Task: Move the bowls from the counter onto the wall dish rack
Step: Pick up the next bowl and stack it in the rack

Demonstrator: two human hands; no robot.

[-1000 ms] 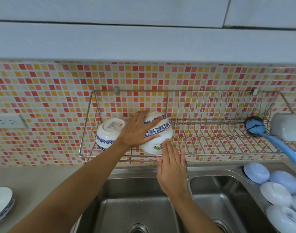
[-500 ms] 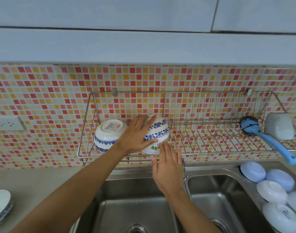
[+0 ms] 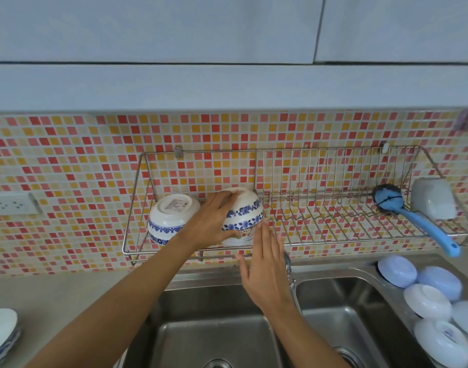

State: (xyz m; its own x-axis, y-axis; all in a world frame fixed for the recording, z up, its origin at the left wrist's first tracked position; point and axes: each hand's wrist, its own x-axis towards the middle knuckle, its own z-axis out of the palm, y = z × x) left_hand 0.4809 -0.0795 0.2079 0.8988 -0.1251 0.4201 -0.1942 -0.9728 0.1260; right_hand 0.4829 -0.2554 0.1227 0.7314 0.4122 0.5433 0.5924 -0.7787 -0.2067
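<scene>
A wire wall dish rack (image 3: 320, 216) hangs on the mosaic tiles above the sink. One white bowl with blue bands (image 3: 171, 217) lies upside down at the rack's left end. Right beside it is a second white-and-blue bowl (image 3: 244, 221), upside down, with my left hand (image 3: 211, 224) gripping its left side. My right hand (image 3: 264, 264) is flat and open, fingertips touching the bowl's lower right rim. Several pale blue and white bowls (image 3: 429, 301) lie upside down on the counter at the right.
A blue-handled brush (image 3: 410, 216) and a grey cup (image 3: 434, 201) sit at the rack's right end. A double steel sink (image 3: 341, 320) with a tap (image 3: 290, 272) lies below. Stacked plates (image 3: 1, 330) are at the far left, a wall socket (image 3: 12, 204) above them.
The bowl in my left hand has settled lower and further back into the rack beside the first bowl. My right hand stays at its rim.
</scene>
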